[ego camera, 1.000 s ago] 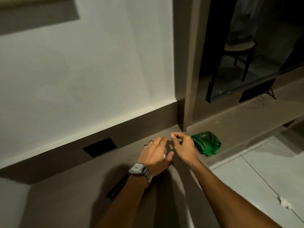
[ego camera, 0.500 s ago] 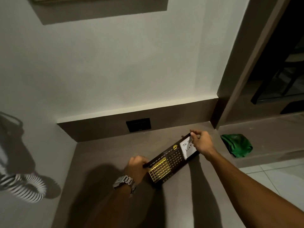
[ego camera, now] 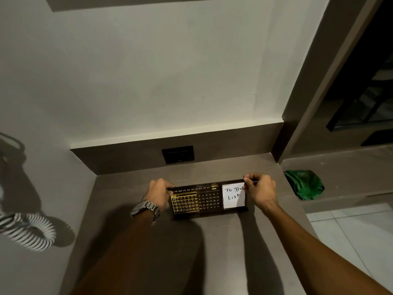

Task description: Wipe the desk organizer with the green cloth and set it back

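The desk organizer (ego camera: 207,201) is a dark brown flat piece with a gold perpetual calendar and a white "To Do List" note pad. It sits square to the wall on the brown desk top (ego camera: 212,252). My left hand (ego camera: 159,193) grips its left end; a metal watch is on that wrist. My right hand (ego camera: 259,191) grips its upper right corner, partly covering the note pad. The green cloth (ego camera: 305,185) lies crumpled on the lower ledge to the right, apart from both hands.
A black wall socket (ego camera: 178,154) sits in the brown back panel behind the organizer. A striped coiled hose (ego camera: 27,231) hangs at the left wall. White floor tiles (ego camera: 350,237) lie past the desk's right edge. A dark doorway (ego camera: 365,92) is at upper right.
Earlier both hands were together near the cloth. The organizer then appeared held at a slant; now it is turned parallel to the wall, with the hands at its two ends.
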